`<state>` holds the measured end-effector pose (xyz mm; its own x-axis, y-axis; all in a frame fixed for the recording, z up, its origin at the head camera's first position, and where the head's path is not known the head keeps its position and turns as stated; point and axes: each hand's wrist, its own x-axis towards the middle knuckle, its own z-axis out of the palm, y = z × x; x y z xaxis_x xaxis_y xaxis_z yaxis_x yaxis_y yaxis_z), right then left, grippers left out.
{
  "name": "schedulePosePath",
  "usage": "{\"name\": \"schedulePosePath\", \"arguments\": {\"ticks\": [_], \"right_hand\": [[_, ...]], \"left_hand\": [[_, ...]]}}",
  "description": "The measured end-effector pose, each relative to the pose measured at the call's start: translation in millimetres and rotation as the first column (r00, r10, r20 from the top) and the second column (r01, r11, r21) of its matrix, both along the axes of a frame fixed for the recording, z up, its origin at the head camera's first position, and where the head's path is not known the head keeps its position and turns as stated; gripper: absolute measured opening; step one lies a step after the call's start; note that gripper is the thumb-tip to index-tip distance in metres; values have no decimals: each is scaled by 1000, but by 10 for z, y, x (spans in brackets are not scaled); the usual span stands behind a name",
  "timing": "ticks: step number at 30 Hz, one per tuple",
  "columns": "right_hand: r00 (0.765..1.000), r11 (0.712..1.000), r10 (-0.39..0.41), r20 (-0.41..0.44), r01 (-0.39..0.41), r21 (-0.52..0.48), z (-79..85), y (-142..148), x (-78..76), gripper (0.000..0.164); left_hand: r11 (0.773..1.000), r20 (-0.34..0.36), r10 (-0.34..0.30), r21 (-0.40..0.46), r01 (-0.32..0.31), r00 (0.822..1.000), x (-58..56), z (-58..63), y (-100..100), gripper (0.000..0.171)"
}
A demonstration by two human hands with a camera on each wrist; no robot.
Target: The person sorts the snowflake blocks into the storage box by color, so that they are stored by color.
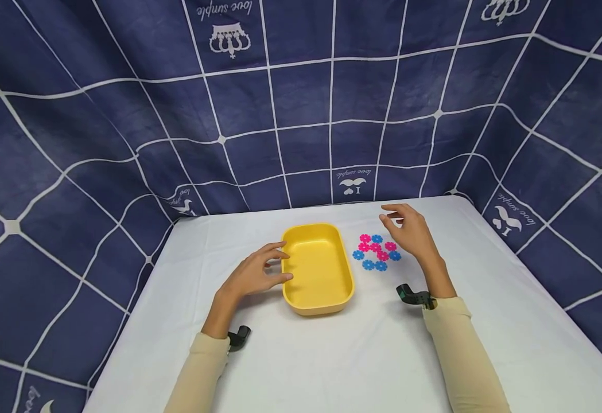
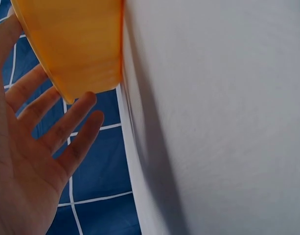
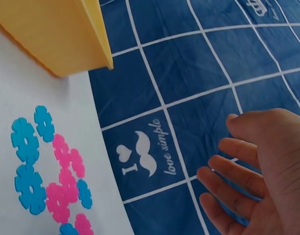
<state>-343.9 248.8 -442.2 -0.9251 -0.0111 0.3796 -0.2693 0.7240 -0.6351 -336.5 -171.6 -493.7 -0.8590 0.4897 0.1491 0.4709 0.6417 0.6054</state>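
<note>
A yellow rectangular tray (image 1: 318,269) with rounded corners sits on the white table; nothing lies in it. My left hand (image 1: 256,272) is at its left side, fingers spread and fingertips right at the rim. In the left wrist view those fingers lie beside the tray's outer wall (image 2: 76,49). To the right of the tray lie several flat flower-shaped plastic pieces, some pink (image 1: 375,248) and some blue (image 1: 368,264). My right hand (image 1: 409,229) hovers above and right of them, fingers loosely bent, nothing in its grasp.
A white cloth (image 1: 301,361) covers the table. Dark blue curtains (image 1: 301,103) with white grid lines hang behind it and along both sides. A black camera mount (image 1: 414,295) is strapped to the right wrist, another mount (image 1: 239,337) to the left.
</note>
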Motion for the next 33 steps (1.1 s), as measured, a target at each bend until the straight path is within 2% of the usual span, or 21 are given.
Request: {"name": "schedulePosePath", "arguments": {"ticks": [6,13,27,30,33], "right_hand": [[1000,1000,-10,19,10,3,-99,4,-79,42],[992,998,-54,117,51,31,-284,25,-179,43],[938,988,-145,316,117,104,-628,33,-337,44],[937,986,-145,317,111,122,-668,42,-355,43],[946,985,-138,292,99,143,-693,50,-371,42]], "left_hand": [[1000,5,12,-2,-12,1000,-3,1,-26,56],[999,11,25,-20,-25,1000,-6,-7,-36,59],[999,22,27,-18,-27,999,-8,-43,5,57],[999,14,31,-13,-31,999,-14,-33,11,58],[999,13,33,-4,-33,999,-24,-15,11,58]]}}
